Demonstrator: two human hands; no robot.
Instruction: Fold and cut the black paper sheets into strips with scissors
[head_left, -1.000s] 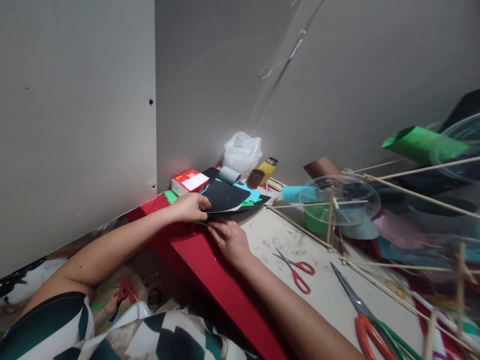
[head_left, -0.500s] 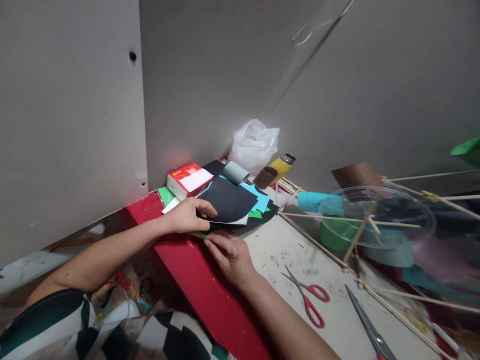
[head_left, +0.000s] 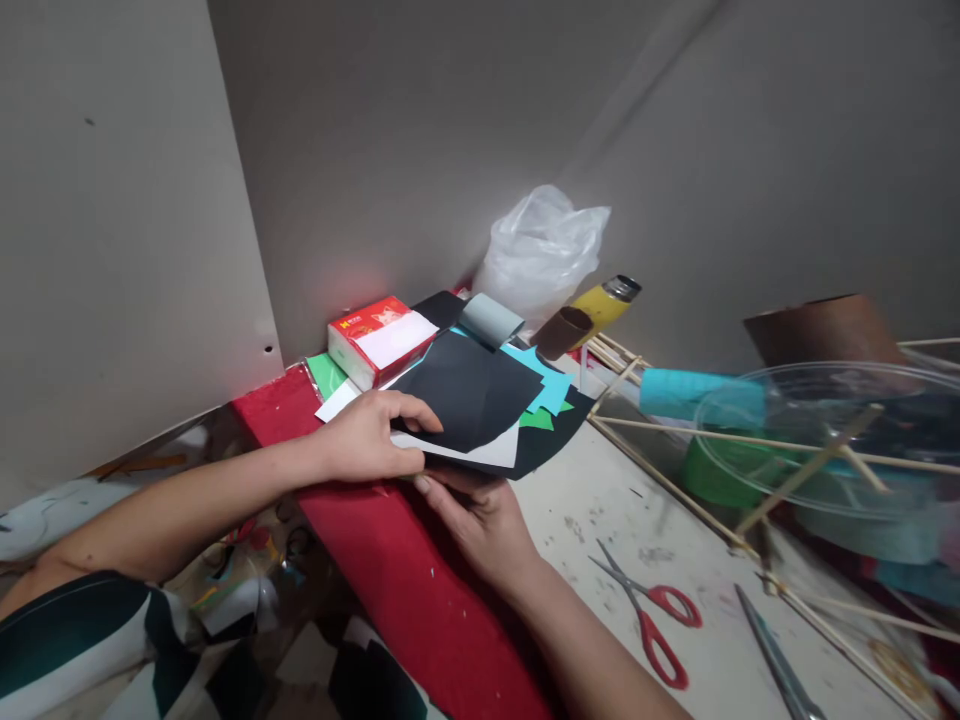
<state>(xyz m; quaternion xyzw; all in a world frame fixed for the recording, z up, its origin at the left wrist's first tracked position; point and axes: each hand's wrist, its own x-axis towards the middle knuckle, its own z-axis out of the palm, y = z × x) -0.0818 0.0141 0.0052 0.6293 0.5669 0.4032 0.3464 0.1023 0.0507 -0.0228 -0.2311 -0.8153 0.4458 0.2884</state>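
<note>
A stack of coloured paper (head_left: 465, 395) lies near the table's red edge, with black, white, blue and green sheets overlapping. My left hand (head_left: 375, 435) grips its near left side, fingers curled over the white and black sheets and thumb at the front edge. My right hand (head_left: 484, 515) holds the near edge from below, its fingers partly hidden under the sheets and its thumb showing in front. The two thumbs are close together. A grey-blue paper roll (head_left: 491, 320) rests on the far part of the stack.
Behind the stack are a red tissue pack (head_left: 379, 340), a white plastic bag (head_left: 544, 250), a brown paper tube (head_left: 564, 332) and a yellow bottle (head_left: 604, 308). Red-handled scissors (head_left: 652, 615), larger scissors (head_left: 776, 655) and a stick frame (head_left: 664, 490) are at the right.
The view has shifted, so things on the table appear farther right. My right hand's fingers have gone from pinching at the front edge to beneath the stack, whose near edge appears raised.
</note>
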